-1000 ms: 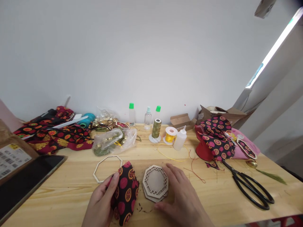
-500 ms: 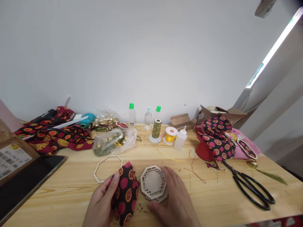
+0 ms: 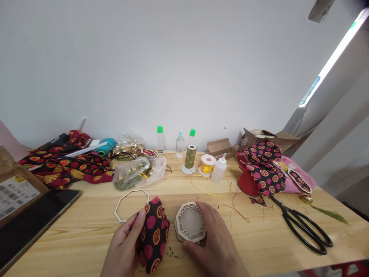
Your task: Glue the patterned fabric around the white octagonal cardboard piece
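Observation:
My left hand (image 3: 122, 246) is closed on a piece of dark fabric (image 3: 152, 234) with red and orange circles, thumb on its upper edge, near the front of the wooden table (image 3: 259, 246). My right hand (image 3: 215, 240) grips an octagonal wooden lattice frame (image 3: 190, 222), tilting its upper piece off a second octagon plate beneath it. An empty octagonal wooden ring (image 3: 131, 204) lies flat just beyond my left hand.
Black scissors (image 3: 302, 227) lie at right, beside patterned fabric on a red stand (image 3: 261, 169). Thread spools (image 3: 190, 157), a squeeze bottle (image 3: 218, 169) and small bottles (image 3: 160, 140) stand at the back. A plastic bag of gold beads (image 3: 138, 171), fabric pile (image 3: 63, 163) and dark tablet (image 3: 31, 225) sit left.
My right hand has lifted and tilted the top lattice frame, shifting it slightly over the plate below. My left hand and the fabric have stayed in place.

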The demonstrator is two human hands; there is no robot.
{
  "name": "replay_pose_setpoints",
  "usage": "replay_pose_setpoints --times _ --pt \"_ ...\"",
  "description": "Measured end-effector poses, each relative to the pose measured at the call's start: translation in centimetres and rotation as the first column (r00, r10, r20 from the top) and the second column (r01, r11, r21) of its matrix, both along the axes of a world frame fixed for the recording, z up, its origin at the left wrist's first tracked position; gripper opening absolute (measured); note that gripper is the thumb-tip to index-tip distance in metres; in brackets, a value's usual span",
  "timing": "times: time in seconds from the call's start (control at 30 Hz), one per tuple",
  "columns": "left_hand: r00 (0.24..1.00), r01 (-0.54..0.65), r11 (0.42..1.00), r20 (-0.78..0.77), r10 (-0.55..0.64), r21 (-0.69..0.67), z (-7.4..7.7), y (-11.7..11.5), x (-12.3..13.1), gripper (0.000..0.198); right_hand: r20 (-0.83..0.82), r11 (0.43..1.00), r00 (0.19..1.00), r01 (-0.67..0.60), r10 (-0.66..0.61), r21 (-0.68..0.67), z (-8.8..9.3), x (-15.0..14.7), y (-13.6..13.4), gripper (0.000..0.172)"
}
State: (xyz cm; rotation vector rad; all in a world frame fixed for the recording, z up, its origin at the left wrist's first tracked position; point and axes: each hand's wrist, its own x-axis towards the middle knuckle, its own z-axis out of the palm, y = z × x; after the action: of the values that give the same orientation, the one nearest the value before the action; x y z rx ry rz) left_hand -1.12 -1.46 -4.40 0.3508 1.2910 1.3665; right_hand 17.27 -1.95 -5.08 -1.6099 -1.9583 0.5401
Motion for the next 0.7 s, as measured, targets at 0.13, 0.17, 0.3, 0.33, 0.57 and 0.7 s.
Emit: replay_pose_setpoints --times 0.13,0.17,0.3,0.33,0.57,0.7 --pt "1.0 0.016 1.0 0.005 -0.016 0.01 -0.09 0.03 -0.04 0.029 0.016 1.0 1.0 -0.01 0.01 -0.011 -0.42 0.26 -0.05 0.071" --pt "1.0 0.017 1.0 0.008 -0.017 0.014 -0.11 0.0 -0.07 0.031 0.016 1.0 1.0 -0.015 0.015 -0.008 -0.49 0.28 -0.04 0.072" --pt "1.0 0.023 0.999 0.011 -0.023 0.027 -0.04 -0.18 -0.18 0.035 0.024 0.999 0.999 -0.031 0.032 -0.015 -0.62 0.4 0.03 0.074" --pt "1.0 0.02 1.0 0.006 -0.021 0.023 0.0 -0.2 -0.18 0.033 0.027 0.999 0.999 -0.04 0.041 -0.017 -0.6 0.42 0.06 0.075" --pt "1.0 0.004 1.0 -0.01 -0.004 0.016 0.07 -0.09 0.05 0.028 0.032 0.998 0.998 -0.058 0.058 -0.022 -0.26 0.25 0.12 0.075" --pt "0.999 -0.044 0.999 0.001 0.044 0.022 0.27 -0.17 0.11 0.029 -0.001 1.0 1.0 -0.022 0.022 -0.015 -0.63 0.57 0.18 0.079"
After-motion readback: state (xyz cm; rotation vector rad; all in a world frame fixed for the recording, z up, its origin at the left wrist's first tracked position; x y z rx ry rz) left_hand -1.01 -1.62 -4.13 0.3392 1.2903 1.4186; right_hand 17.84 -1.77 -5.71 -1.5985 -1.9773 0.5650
